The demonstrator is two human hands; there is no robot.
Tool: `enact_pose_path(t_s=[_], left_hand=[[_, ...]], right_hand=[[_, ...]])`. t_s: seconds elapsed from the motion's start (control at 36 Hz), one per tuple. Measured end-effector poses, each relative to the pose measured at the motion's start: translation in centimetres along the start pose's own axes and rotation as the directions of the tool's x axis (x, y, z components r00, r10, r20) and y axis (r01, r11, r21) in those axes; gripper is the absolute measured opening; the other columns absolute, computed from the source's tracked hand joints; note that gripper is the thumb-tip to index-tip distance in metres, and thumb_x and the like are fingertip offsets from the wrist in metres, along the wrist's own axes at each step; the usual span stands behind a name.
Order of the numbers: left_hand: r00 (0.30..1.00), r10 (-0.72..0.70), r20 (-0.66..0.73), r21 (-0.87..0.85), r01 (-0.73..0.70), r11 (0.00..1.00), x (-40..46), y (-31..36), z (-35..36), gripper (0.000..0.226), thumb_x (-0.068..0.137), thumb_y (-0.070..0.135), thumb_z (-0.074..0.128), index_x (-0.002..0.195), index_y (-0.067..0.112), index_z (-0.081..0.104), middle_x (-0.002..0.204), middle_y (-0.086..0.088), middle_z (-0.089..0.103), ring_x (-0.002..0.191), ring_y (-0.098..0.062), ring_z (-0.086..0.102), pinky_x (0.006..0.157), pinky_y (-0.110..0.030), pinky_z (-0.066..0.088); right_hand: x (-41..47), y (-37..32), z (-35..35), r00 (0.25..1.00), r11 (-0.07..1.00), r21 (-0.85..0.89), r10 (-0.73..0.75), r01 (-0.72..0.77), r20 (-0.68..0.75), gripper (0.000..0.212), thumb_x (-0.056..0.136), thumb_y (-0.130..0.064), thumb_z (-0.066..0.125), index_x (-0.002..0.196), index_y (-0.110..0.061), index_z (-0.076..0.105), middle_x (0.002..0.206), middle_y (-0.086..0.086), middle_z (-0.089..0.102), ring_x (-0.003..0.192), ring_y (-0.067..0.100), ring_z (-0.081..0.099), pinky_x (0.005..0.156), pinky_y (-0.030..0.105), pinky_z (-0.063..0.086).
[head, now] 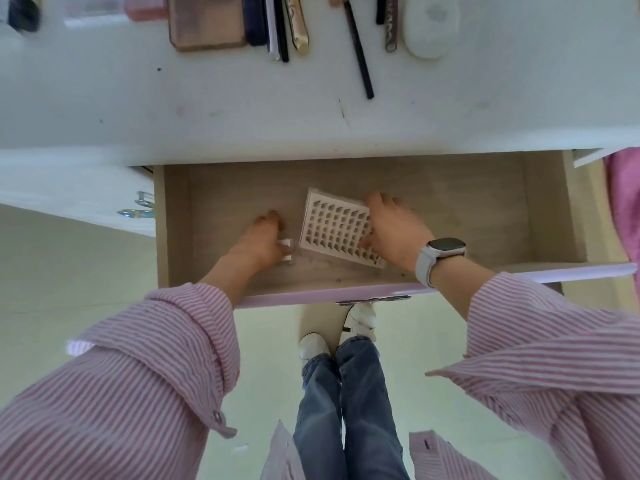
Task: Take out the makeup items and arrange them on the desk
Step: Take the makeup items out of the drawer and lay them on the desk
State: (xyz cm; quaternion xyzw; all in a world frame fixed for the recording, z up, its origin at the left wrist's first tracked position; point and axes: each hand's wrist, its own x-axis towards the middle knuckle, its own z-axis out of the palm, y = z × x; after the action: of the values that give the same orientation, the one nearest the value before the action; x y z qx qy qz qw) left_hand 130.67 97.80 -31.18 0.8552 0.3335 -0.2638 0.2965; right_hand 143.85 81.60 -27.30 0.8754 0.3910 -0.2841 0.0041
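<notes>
Pale wood lines the open drawer (467,209) that I am looking down into, pulled out from under the white desk (207,109), with both hands reaching inside. Near the drawer's middle, my right hand (394,226) grips the right edge of a white grid-patterned tray (332,226), fingers over its far corner and thumb curled at its near edge, so that the tray sits tilted off the drawer floor. Just left of the tray, my left hand (261,237) has its fingers curled around a small white item (286,249), too small for me to identify. A white smartwatch (440,258) sits on the right wrist, and pink striped sleeves (156,358) cover both arms. Beyond the drawer, along the desk's far edge, lie a brown rectangular palette (206,22), a gold tube (298,26), a long black pencil (358,50) and a white oval case (429,26), set side by side.
</notes>
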Motion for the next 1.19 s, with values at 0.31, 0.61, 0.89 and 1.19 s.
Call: enact_pose_path(t_s=[0.31, 0.61, 0.89, 1.19], left_hand=[[0.992, 0.024, 0.125, 0.185, -0.047, 0.982, -2.7, 0.4, 0.3, 0.040, 0.084, 0.016, 0.060, 0.121, 0.005, 0.049, 0.126, -0.014, 0.050, 0.115, -0.030, 0.047, 0.096, -0.035, 0.041], [0.993, 0.081, -0.085, -0.145, -0.093, 0.985, -6.1, 1.3, -1.9, 0.011, 0.091, 0.020, 0.054, 0.098, 0.012, 0.055, 0.094, -0.008, 0.061, 0.085, -0.026, 0.056, 0.071, -0.030, 0.042], [0.975, 0.075, -0.211, -0.684, -0.202, 0.701, -6.9, 10.3, -7.8, 0.015, 0.087, 0.015, 0.062, 0.101, 0.015, 0.057, 0.096, -0.008, 0.065, 0.093, -0.025, 0.064, 0.087, -0.048, 0.052], [0.957, 0.018, -0.291, -0.735, -0.236, 0.636, -0.8, 24.7, -11.1, 0.030, 0.092, 0.011, 0.053, 0.122, 0.014, 0.052, 0.096, -0.002, 0.057, 0.080, -0.013, 0.061, 0.083, -0.033, 0.054]], right_hand=[[-3.3, -0.3, -0.8, 0.998, 0.996, 0.072, -0.045, 0.042, 0.043, 0.032, 0.090, -0.011, 0.051, 0.120, -0.009, 0.039, 0.114, 0.013, 0.057, 0.097, 0.030, 0.057, 0.079, 0.044, 0.051], [-6.1, 1.2, -2.1, 0.990, 0.955, 0.296, 0.067, -0.028, -0.121, 0.033, 0.089, -0.006, 0.051, 0.121, -0.013, 0.043, 0.114, 0.006, 0.056, 0.095, 0.019, 0.052, 0.074, 0.031, 0.048], [-8.0, 5.7, -9.4, 0.884, 0.666, 0.732, 0.247, 0.144, -0.398, 0.016, 0.096, -0.005, 0.041, 0.111, -0.012, 0.039, 0.093, -0.011, 0.051, 0.082, 0.005, 0.054, 0.066, 0.013, 0.042], [-0.6, 15.4, -16.7, 0.744, 0.531, 0.841, 0.603, -0.103, -0.289, 0.036, 0.098, -0.010, 0.032, 0.134, -0.006, 0.038, 0.118, 0.014, 0.054, 0.099, 0.030, 0.053, 0.079, 0.033, 0.039]])
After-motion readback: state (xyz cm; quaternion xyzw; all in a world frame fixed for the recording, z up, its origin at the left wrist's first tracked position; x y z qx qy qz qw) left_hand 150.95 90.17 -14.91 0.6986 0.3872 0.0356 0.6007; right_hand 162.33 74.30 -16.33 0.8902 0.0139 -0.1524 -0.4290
